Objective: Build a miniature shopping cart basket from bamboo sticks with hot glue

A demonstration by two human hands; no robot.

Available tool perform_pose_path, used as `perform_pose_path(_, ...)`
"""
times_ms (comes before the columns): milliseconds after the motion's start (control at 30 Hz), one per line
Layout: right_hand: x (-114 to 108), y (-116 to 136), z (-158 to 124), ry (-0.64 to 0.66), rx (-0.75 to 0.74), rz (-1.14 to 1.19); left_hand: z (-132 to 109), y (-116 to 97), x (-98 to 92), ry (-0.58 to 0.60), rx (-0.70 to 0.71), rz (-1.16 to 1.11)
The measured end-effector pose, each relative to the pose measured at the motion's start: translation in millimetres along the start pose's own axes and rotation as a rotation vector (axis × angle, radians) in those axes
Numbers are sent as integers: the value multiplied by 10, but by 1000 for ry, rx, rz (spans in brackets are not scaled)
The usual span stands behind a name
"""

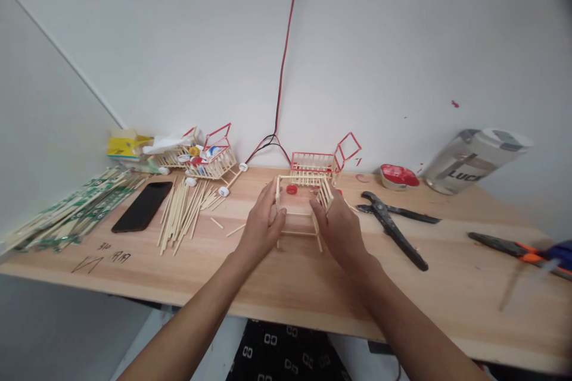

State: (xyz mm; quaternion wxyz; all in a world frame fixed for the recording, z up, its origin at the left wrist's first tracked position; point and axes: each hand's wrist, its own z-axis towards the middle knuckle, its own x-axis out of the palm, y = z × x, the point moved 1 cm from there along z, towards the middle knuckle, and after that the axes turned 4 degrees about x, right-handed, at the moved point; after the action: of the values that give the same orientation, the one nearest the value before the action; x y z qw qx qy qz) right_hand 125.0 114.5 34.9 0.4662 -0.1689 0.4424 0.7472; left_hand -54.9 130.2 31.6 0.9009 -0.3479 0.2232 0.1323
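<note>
Between my hands is a small frame of pale wooden sticks [298,215], with a slatted side at its right. My left hand [264,217] grips its left side, thumb toward the middle. My right hand [336,220] is closed around the slatted right side. Behind the frame, a miniature stick shopping cart [313,162] with red-painted rim and handle stands against the wall. A red bottle cap [292,189] shows through the frame. The fingertips behind the frame are partly hidden.
Loose sticks [181,214], a black phone [142,207] and packaged chopsticks [75,208] lie left, near another small cart [214,162]. On the right are black-handled pliers [393,226], a bowl of red paint [399,177], a plastic jar [473,161] and orange-and-black pliers [513,247].
</note>
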Motion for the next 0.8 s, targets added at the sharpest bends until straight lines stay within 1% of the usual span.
perform_pose_path(367,51,-54,-1,-32,-22,-2,-4,13,13,5,-20,-8)
perform_pose_path(800,63,-57,8,-29,-15,-14,-6,16,18,9,-28,3)
